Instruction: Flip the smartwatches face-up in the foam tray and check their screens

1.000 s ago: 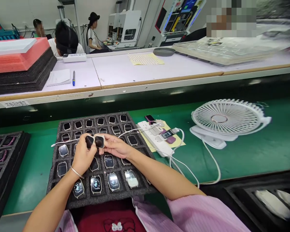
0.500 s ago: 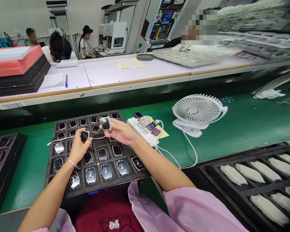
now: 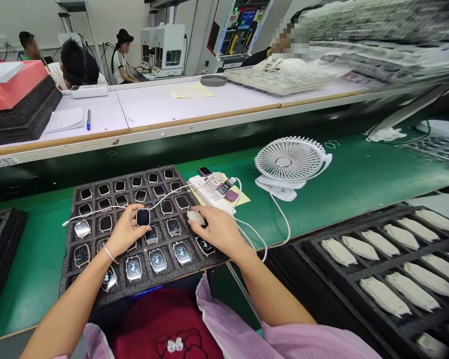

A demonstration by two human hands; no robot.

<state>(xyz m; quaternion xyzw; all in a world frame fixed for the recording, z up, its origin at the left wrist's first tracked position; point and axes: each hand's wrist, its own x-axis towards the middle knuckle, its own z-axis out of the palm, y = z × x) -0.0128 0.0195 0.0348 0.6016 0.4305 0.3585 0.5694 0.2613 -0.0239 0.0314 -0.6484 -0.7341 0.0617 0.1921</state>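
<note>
A dark foam tray [image 3: 68,259] in front of me holds rows of smartwatch bodies without straps. My left hand [image 3: 125,232] is closed on one smartwatch [image 3: 143,217], its dark screen facing up above the tray's middle. My right hand [image 3: 217,227] grips another smartwatch [image 3: 195,217] between thumb and fingers at the tray's right side, its pale underside or edge showing. Near the front, several watches such as this one [image 3: 157,260] have lit screens. A white cable [image 3: 97,215] crosses the tray, passing behind the watch in my left hand.
A white power strip [image 3: 205,192] with plugged-in chargers stands right of the tray. Beyond it is a white fan [image 3: 292,162]. Another tray [image 3: 314,244] with pale pieces lies at right, and one [image 3: 7,234] at left. Co-workers sit behind the raised shelf [image 3: 149,112].
My right hand has moved right and down with its watch, from beside my left hand to the tray's right side. My left hand still holds its watch, now turned more face-up.
</note>
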